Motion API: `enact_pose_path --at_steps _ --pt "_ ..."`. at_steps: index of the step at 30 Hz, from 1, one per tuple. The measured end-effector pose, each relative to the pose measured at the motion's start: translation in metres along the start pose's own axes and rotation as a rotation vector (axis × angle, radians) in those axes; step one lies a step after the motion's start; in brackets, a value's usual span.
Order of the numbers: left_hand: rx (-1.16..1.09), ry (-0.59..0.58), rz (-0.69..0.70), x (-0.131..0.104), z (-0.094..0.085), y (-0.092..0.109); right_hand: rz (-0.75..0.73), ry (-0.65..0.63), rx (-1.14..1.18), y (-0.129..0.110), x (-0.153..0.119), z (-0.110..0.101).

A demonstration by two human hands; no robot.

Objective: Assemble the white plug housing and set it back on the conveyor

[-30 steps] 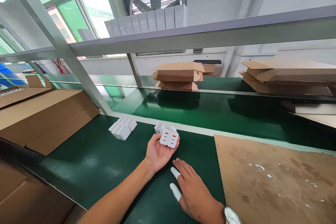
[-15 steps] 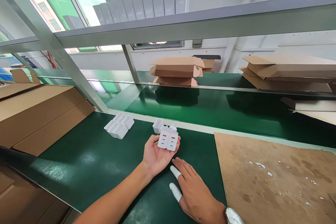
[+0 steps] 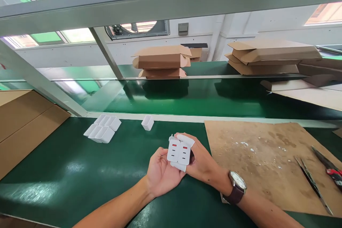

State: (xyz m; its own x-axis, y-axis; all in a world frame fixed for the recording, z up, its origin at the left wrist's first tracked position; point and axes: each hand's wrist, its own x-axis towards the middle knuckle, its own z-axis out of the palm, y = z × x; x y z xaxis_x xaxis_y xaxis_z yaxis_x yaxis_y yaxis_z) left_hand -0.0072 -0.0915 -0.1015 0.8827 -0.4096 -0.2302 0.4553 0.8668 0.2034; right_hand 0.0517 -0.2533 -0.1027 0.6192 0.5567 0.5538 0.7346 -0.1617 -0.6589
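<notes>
Two white chargers (image 3: pixel 179 152) sit side by side, their faces toward me, each with one red slot and two dark ones. My left hand (image 3: pixel 164 172) is cupped palm up under and beside them, its thumb at their left edge; its fingertips are hidden behind. From the right, my right hand (image 3: pixel 199 160) grips the pair between thumb and index finger, both in white finger cots. Farther back on the green work surface (image 3: pixel 128 160) stands a single open white casing (image 3: pixel 148 123). A cluster of several similar white casings (image 3: pixel 103 128) lies to its left.
A stained cardboard sheet (image 3: pixel 251 171) lies at the right, with tweezers (image 3: pixel 312 181) and red-handled cutters (image 3: pixel 330 169) on it. A large carton (image 3: pixel 26 124) stands at the left. Folded brown boxes (image 3: pixel 161 61) rest on the back ledge, under a metal crossbar (image 3: pixel 171 3).
My right hand has risen from the surface and closed on the chargers that my left hand was holding. The view has turned right, bringing the tweezers and cutters into sight.
</notes>
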Motion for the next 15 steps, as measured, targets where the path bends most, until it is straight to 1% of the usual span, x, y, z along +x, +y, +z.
enact_pose_path --at_steps 3,6,10,15 --pt "0.011 -0.056 -0.048 -0.003 0.001 -0.001 -0.086 0.035 0.055 -0.001 0.003 -0.001" --pt "0.017 -0.075 -0.063 -0.004 -0.001 0.002 -0.172 0.039 0.057 -0.006 0.008 -0.003" --pt "0.002 -0.081 -0.078 -0.004 -0.003 0.004 -0.175 0.024 0.029 -0.011 0.011 -0.005" --pt "-0.004 -0.103 -0.095 -0.003 -0.005 0.003 -0.181 0.023 0.015 -0.009 0.009 -0.005"
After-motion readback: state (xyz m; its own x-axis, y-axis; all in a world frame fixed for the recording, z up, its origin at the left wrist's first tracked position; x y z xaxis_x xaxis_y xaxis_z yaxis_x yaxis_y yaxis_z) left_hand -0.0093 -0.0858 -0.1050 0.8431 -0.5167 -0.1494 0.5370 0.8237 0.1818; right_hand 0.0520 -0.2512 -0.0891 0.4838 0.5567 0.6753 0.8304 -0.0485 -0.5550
